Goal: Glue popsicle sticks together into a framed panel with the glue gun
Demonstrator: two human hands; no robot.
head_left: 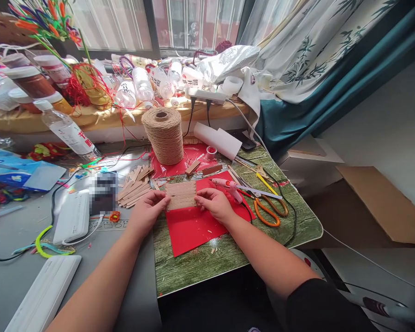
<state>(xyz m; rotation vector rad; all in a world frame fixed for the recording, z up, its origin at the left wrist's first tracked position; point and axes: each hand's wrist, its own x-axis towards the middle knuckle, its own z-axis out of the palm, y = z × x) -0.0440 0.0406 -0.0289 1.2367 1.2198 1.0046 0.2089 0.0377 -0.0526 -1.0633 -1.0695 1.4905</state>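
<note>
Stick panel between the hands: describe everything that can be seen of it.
The stick panel is a small, pale tan rectangle of flat strips, seemingly wood, laid side by side and running left to right. A small dark mark shows near its left end. The left hand pinches its left edge, the right hand its right. It is over the red sheet's far part; whether they touch is unclear.

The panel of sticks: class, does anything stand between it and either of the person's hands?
Nothing visible does. The left hand has its fingertips at the left edge of the panel, the right hand at its right edge. The red sheet lies beneath, not between them.
</note>
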